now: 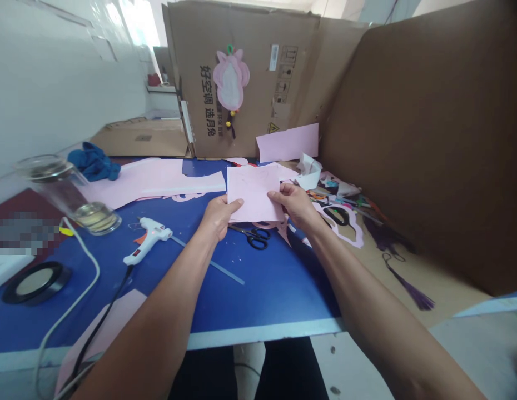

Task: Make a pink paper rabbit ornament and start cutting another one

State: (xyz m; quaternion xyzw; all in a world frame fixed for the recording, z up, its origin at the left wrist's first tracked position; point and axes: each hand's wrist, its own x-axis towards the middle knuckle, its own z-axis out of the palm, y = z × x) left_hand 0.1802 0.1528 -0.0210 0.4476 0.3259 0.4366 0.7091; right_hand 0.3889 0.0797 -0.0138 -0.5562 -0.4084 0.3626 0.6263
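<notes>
1. The blue table spreads beneath our forearms, and we see its pale front edge just above our dark-clothed legs.
2. Behind it, we have a printed cardboard panel upright, and a plain brown panel rises on our right.
3. To our left lies a broad pink piece, with a bunched blue cloth at its far edge.
4. We hold the nearly square pink sheet above the table, in the middle of our view and in front of the printed panel.
5. Our left hand pinches its left edge, thumb on the face towards us; our right hand grips its right edge the same way.
6. On the printed panel we see a pink and white ornament hanging.
7. Left of our left forearm are a clear glass, a white glue gun and a black tape roll.
8. Black-handled scissors lie just below the sheet in our view.
9. Well to our right, on brown cardboard, we find a purple tassel.
10. A thin, translucent glue stick passes behind our left forearm.
</notes>
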